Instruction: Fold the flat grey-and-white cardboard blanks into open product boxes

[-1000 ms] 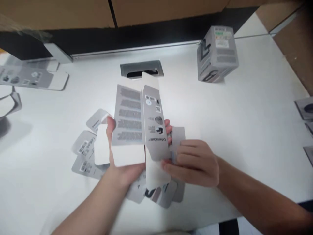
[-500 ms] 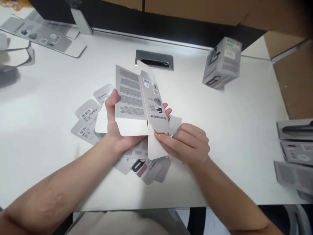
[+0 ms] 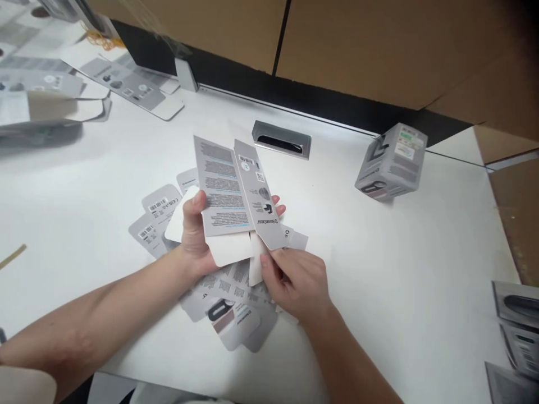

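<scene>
Left hand point(image 3: 196, 238) holding grey carton point(image 3: 225, 193) over flat cartons point(image 3: 240, 328); right fingers point(image 3: 273, 276) pinching white end flap point(image 3: 255, 270).

1. White tabletop point(image 3: 379, 280) lies bare between the fanned cartons point(image 3: 236, 325) and the small boxes point(image 3: 522, 303) at the right edge; a hand could pass there.
2. The standing box point(image 3: 393, 163) obstructs the far right, before the brown cardboard point(image 3: 357, 50).
3. Loose cartons point(image 3: 130, 84) block the far left.
4. The left hand point(image 3: 196, 230), right hand point(image 3: 301, 280) and the open carton point(image 3: 223, 185) they hold bar the way down onto the fanned cartons.
</scene>
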`<state>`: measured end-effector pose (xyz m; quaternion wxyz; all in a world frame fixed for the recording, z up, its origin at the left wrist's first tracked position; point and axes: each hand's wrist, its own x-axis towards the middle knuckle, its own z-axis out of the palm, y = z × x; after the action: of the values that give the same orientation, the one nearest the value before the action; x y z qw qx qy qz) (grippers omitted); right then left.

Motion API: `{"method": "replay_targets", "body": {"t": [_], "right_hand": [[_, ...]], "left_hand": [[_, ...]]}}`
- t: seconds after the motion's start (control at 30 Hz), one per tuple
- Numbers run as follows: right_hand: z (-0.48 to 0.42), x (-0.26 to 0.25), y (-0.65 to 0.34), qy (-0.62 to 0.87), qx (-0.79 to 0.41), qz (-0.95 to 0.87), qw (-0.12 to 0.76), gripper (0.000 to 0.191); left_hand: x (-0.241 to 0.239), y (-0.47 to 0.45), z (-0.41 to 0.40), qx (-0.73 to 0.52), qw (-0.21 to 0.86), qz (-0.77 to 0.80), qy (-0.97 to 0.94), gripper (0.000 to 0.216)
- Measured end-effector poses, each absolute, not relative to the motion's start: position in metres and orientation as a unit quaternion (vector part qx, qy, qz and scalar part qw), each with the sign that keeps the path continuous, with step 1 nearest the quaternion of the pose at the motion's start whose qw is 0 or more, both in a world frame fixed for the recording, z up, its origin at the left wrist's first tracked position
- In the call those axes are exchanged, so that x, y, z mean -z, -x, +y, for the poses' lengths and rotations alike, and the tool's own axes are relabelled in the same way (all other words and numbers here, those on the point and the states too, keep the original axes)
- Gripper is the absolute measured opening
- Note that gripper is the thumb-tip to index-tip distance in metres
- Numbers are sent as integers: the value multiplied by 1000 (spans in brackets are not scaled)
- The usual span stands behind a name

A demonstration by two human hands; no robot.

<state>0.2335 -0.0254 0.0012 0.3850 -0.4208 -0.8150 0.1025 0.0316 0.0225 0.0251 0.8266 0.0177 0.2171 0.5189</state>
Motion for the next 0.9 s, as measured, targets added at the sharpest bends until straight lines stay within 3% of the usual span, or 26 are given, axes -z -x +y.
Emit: {"method": "replay_targets", "body": {"t": [0.13,0.43,0.9], "right_hand": [[-25,0,-232,416,-87,-817,390,31],[-27,5,-231,419,-73,-838,342,26],[-22,18,-226,454,-53,-840,291,58]], "left_hand": [[-18,-30,23,-496,842,195,-82,101],[-5,-28,25,-503,840,178,-98,87],[2,-34,37,-501,839,189,-96,78]]}}
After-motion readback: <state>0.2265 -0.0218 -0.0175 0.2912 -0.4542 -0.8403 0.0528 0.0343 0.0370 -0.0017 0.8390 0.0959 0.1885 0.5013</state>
